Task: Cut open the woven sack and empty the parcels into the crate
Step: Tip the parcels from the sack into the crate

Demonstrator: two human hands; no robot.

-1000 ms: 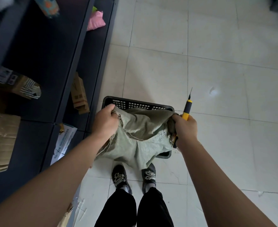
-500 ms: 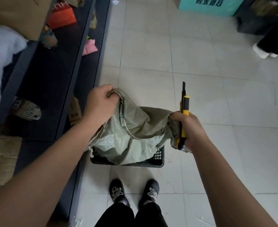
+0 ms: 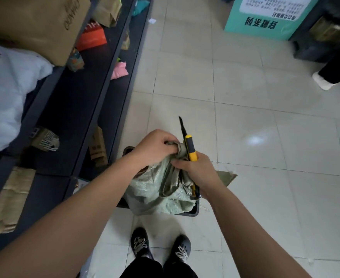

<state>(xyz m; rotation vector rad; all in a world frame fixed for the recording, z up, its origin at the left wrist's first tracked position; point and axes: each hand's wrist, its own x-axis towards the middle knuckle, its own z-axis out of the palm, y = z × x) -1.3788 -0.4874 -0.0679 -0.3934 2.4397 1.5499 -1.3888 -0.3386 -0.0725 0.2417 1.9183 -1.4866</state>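
A limp grey-green woven sack (image 3: 157, 193) hangs bunched over the black plastic crate (image 3: 193, 212) on the floor in front of my feet. My left hand (image 3: 155, 147) grips the gathered top of the sack. My right hand (image 3: 197, 171) holds a yellow-and-black utility knife (image 3: 190, 148), blade out and pointing away from me, and also pinches sack fabric just below the left hand. The two hands nearly touch. The sack covers most of the crate; I cannot see any parcels inside it.
Dark metal shelving (image 3: 96, 93) runs along the left, holding cardboard boxes, a white bag, orange and pink parcels. A teal box (image 3: 265, 19) stands at the far right. Another person's leg and white shoe (image 3: 323, 82) are at the right edge. Pale floor tiles lie ahead.
My hands have come together, gathering the sack's spread mouth into a bunch, and the sack has risen. The view has tilted up, showing more shelf and floor.
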